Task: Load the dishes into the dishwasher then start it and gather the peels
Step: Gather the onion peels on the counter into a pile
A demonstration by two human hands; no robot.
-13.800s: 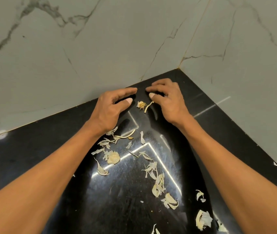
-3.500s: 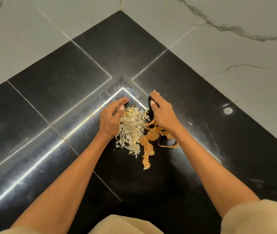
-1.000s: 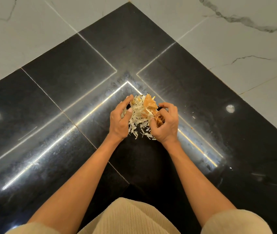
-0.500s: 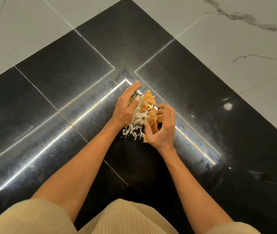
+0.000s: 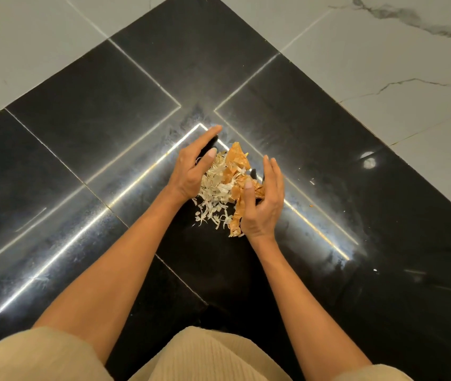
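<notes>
Two hands [image 5: 191, 174] [image 5: 264, 204] cup peels [image 5: 220, 188]; black counter [image 5: 108, 133], marble wall [image 5: 383, 64].

Peels [image 5: 220, 188]: one loose heap on the black glossy bench [image 5: 108, 105], at the inner corner of the L. Two kinds mixed: thin, pale, off-white papery shreds toward the left and front; broader orange-brown skins toward the right and rear, one curled piece standing up at the back. A few pale shreds straggle along the heap's front edge.

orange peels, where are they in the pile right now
In the head view the orange peels sit on the pile's right side, against the right hand, with the pale peels toward the left hand.
</notes>
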